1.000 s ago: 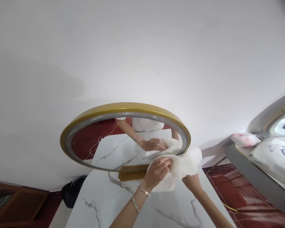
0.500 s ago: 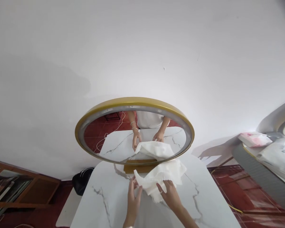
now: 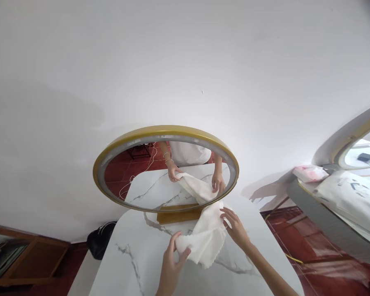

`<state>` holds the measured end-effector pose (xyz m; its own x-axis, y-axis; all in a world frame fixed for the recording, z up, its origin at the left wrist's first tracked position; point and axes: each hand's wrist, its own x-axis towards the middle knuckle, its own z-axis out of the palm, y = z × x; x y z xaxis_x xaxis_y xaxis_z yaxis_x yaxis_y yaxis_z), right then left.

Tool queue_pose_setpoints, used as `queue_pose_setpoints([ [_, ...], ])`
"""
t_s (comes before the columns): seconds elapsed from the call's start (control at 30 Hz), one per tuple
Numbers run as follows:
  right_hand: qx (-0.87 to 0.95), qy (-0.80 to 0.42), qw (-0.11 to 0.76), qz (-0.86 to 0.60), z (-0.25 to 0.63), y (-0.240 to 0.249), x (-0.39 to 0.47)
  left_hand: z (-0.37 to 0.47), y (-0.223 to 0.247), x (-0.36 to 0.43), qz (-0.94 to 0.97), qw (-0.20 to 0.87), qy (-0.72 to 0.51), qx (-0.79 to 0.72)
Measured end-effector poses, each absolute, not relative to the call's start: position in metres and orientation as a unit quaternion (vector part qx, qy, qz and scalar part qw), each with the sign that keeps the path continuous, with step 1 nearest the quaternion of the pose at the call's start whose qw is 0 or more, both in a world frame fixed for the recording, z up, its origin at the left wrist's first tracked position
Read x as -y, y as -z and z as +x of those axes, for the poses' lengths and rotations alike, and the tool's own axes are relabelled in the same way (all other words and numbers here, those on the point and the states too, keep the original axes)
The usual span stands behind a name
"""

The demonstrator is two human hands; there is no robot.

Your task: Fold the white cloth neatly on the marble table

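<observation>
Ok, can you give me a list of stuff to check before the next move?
1. White cloth spread flat: not ok, it's bunched up.
2. Left grip at the cloth's near end: ok.
3. Left grip pinching firmly: cannot tell.
4. Right grip beside the cloth's right edge: ok.
5. Round mirror standing above its gold base: ok.
6. Black bag off the marble-patterned table: ok.
</observation>
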<state>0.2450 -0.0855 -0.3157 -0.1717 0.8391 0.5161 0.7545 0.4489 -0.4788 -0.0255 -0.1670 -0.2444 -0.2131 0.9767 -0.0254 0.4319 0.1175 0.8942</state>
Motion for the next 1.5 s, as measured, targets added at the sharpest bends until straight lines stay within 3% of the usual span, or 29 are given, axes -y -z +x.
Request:
queue_pose_setpoints([
  [0.2,0.827,-0.029,0.34,-0.447,0.221,0.312,0.109,-0.046,0.232,0.183,0.551,0.302,-0.397,-0.669],
  [0.4,0.814,0.001,0.327,-0.479,0.194,0.327,0.122,-0.06,0.232,0.202,0.608,0.268,-0.424,-0.615],
  [0.57,0.777,-0.125,0.307,-0.534,0.182,0.317,0.109,-0.077,0.233,0.211,0.715,0.271,-0.352,-0.54],
  [0.77,0.736,-0.197,0.289,-0.58,0.194,0.278,0.111,-0.109,0.229,0.215,0.748,0.229,-0.316,-0.537],
  [1.0,0.692,-0.29,0.232,-0.619,0.239,0.209,0.131,-0.139,0.191,0.184,0.802,0.15,-0.303,-0.492],
  [1.2,0.664,-0.353,0.183,-0.633,0.257,0.187,0.142,-0.139,0.182,0.151,0.812,0.131,-0.28,-0.495],
  [1.37,0.678,-0.397,0.192,-0.588,0.273,0.163,0.148,-0.139,0.172,0.14,0.801,0.073,-0.313,-0.506],
  [1.5,0.657,-0.399,0.276,-0.577,0.285,0.134,0.149,-0.136,0.15,0.136,0.804,0.064,-0.33,-0.491],
])
